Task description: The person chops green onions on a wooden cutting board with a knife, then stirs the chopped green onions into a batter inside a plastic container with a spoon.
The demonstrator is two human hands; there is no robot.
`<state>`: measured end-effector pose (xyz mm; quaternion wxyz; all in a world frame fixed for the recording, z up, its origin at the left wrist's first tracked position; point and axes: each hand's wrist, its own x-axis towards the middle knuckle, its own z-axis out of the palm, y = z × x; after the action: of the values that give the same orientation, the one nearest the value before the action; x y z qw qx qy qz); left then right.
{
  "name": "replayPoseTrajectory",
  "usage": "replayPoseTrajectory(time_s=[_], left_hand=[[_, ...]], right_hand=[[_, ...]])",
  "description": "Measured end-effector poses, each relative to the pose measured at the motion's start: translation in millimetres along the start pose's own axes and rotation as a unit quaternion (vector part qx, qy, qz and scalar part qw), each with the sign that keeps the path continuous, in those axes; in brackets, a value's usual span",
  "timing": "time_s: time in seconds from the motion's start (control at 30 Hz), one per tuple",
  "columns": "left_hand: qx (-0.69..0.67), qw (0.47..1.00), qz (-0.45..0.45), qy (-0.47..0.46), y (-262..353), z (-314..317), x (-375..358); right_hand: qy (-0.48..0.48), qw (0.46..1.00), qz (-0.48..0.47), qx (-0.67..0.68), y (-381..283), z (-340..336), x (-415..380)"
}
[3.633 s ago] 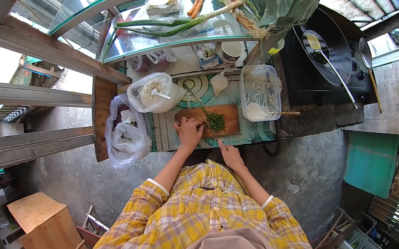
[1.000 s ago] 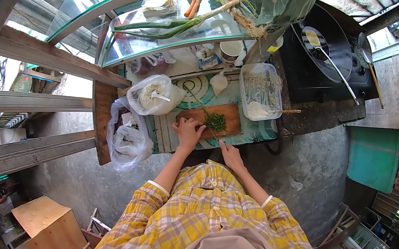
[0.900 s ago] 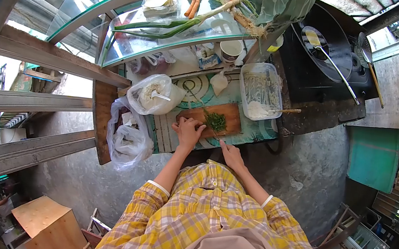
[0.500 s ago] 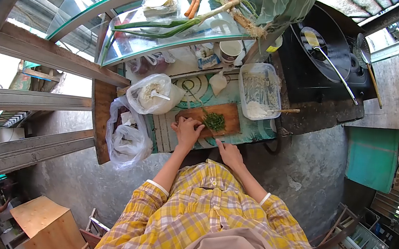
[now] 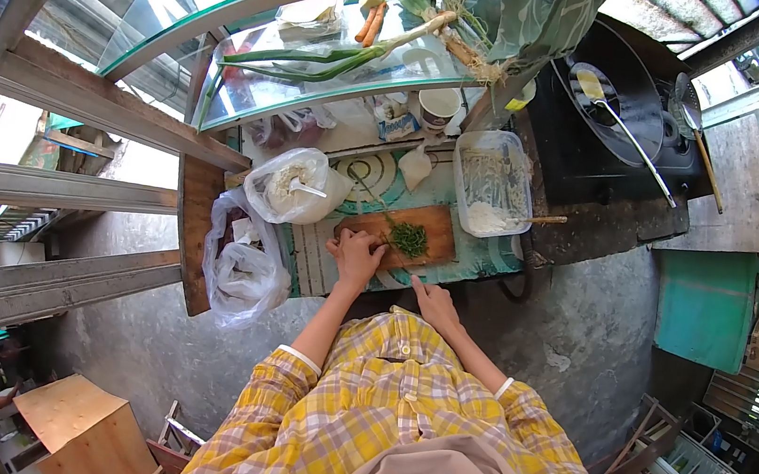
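Note:
My left hand [image 5: 356, 258] rests with curled fingers on the wooden cutting board [image 5: 440, 221], at the left edge of a heap of chopped green onion [image 5: 409, 239]. The fingers press on greens that they mostly hide. A thin green stalk [image 5: 368, 190] reaches past the board's far edge. My right hand [image 5: 435, 305] is closed at the board's near edge, around what looks like a knife handle. The thin knife blade [image 5: 396, 273] is hard to make out, pointing left toward the board.
Left of the board stand a bag of white flour with a spoon [image 5: 296, 184] and another plastic bag [image 5: 245, 268]. A plastic tub [image 5: 493, 180] holds white powder on the right. Beyond are a wok [image 5: 618, 105] on a stove and a glass shelf [image 5: 322, 88] with vegetables.
The view has shifted slightly. Both hands keep nearly the same places, and the chopped heap looks about the same.

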<state>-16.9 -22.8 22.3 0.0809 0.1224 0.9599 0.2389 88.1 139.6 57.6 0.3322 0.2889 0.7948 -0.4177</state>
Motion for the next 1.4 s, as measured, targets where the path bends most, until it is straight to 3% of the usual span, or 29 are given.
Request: replayPoseTrajectory(time_s=[0.37, 0.57, 0.77, 1.07, 1.4], left_hand=[[-0.005, 1.000, 0.001, 0.007, -3, 5, -1], [-0.007, 1.000, -0.004, 0.006, 0, 3, -1], [-0.008, 1.000, -0.002, 0.013, 3, 1, -1], [0.005, 1.000, 0.010, 0.025, 3, 1, -5], [0.009, 0.999, 0.011, 0.035, 0, 5, -6]], right_hand=[[0.027, 0.999, -0.022, -0.026, -4, 1, -3], [-0.020, 0.998, -0.012, -0.052, -7, -6, 6], [-0.006, 0.998, -0.028, -0.056, -12, 0, 19], [-0.006, 1.000, 0.016, 0.016, 6, 3, 15], [-0.003, 1.000, -0.014, 0.019, 3, -2, 3]])
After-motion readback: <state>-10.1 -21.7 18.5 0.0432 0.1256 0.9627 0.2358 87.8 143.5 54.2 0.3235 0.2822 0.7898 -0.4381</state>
